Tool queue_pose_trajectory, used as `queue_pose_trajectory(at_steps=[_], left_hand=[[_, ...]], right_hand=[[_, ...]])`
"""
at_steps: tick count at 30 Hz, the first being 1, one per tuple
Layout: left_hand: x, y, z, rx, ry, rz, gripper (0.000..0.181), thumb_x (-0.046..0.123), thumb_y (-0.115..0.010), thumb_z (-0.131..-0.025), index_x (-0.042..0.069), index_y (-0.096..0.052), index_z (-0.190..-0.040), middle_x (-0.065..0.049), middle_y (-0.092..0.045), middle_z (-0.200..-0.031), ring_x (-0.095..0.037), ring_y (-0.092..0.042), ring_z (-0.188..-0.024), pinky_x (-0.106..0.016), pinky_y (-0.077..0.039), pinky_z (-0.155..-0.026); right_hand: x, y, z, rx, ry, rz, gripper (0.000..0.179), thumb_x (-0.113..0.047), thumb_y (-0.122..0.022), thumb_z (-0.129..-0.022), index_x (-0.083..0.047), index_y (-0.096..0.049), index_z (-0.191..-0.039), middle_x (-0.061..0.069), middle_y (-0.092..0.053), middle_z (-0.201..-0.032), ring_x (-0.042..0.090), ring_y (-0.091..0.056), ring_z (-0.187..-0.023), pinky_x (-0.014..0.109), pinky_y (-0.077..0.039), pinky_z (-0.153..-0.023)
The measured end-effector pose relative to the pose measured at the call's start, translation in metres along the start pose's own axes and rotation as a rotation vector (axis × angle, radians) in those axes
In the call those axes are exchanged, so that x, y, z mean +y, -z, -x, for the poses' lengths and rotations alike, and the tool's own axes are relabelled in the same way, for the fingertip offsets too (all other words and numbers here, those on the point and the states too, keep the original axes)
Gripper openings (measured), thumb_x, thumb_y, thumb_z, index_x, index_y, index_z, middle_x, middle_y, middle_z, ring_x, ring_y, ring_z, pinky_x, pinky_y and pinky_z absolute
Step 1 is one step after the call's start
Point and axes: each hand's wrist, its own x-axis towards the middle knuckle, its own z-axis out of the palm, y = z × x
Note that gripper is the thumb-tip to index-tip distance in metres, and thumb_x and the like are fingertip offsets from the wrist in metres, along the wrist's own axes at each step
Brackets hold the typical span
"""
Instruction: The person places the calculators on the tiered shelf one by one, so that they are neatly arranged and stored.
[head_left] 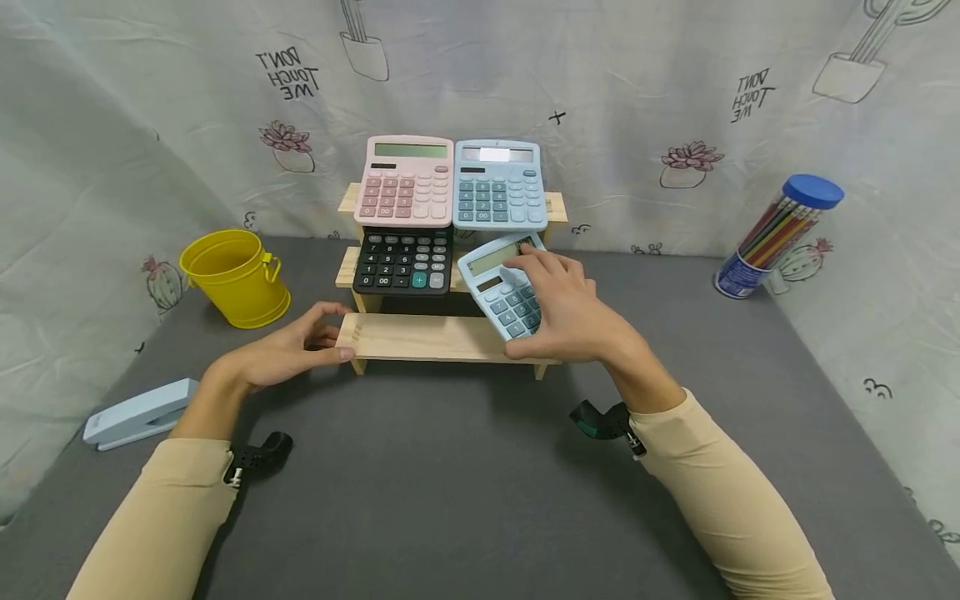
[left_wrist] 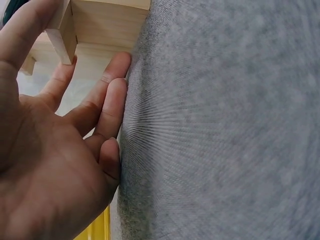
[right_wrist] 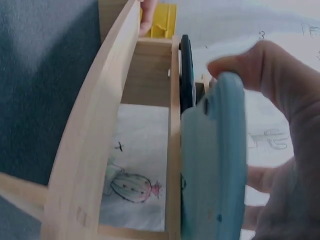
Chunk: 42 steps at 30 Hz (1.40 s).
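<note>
A stepped wooden rack (head_left: 427, 336) stands on the grey table. My right hand (head_left: 573, 312) grips a light blue calculator (head_left: 495, 279) by its edges, thumb low and fingers near the top. This calculator is tilted, over the right side of the rack, close to the middle step in the right wrist view. My left hand (head_left: 288, 350) holds the left end of the lowest step between thumb and fingers. On the middle step leans a black calculator (head_left: 402, 262). A pink calculator (head_left: 405, 183) and another light blue calculator (head_left: 500, 187) lean side by side on the top step.
A yellow bucket (head_left: 240, 283) stands left of the rack, with a pale blue stapler (head_left: 142, 412) nearer the left forearm. At the far right is a blue-lidded tub of pencils (head_left: 776, 237). A printed white cloth (head_left: 465, 75) hangs behind the table.
</note>
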Motion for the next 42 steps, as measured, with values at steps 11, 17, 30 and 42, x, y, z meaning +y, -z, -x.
queue_pose_trajectory(at_steps=[11,17,30,42], left_hand=[[0.002,0.0,0.004,0.011,-0.005,0.0,0.071,0.039,-0.066,-0.1,0.02,-0.021,-0.152,-0.025,-0.05,-0.147,-0.04,-0.049,-0.133,-0.061,-0.036,-0.109],[0.0,-0.001,0.005,0.012,-0.005,0.008,0.07,0.039,-0.066,-0.101,0.02,-0.021,-0.152,-0.024,-0.05,-0.146,-0.039,-0.049,-0.134,-0.061,-0.036,-0.11],[-0.003,-0.001,0.009,0.025,-0.001,-0.004,0.071,0.04,-0.065,-0.101,0.021,-0.02,-0.152,-0.025,-0.051,-0.146,-0.039,-0.049,-0.133,-0.064,-0.034,-0.11],[-0.003,-0.002,0.004,0.007,-0.022,0.011,0.07,0.039,-0.066,-0.101,0.021,-0.021,-0.152,-0.024,-0.053,-0.144,-0.037,-0.053,-0.128,-0.06,-0.036,-0.109]], right_hand=[[-0.012,-0.009,-0.011,0.076,-0.048,-0.015,0.099,-0.043,-0.08,-0.068,-0.02,-0.038,-0.155,0.012,-0.023,-0.168,0.048,-0.021,-0.145,0.067,-0.028,-0.101],[-0.014,-0.015,-0.015,0.128,-0.096,-0.006,0.1,-0.044,-0.079,-0.068,-0.02,-0.037,-0.155,0.014,-0.024,-0.165,0.05,-0.02,-0.145,0.068,-0.028,-0.102],[-0.012,-0.021,-0.02,0.063,-0.111,-0.021,0.091,-0.068,-0.072,-0.085,-0.024,-0.039,-0.158,0.012,-0.017,-0.17,0.048,-0.006,-0.154,0.071,-0.017,-0.116],[0.003,-0.021,-0.009,0.098,0.009,0.005,0.084,-0.052,-0.079,-0.088,-0.021,-0.042,-0.157,0.017,-0.019,-0.168,0.048,-0.012,-0.15,0.067,-0.019,-0.115]])
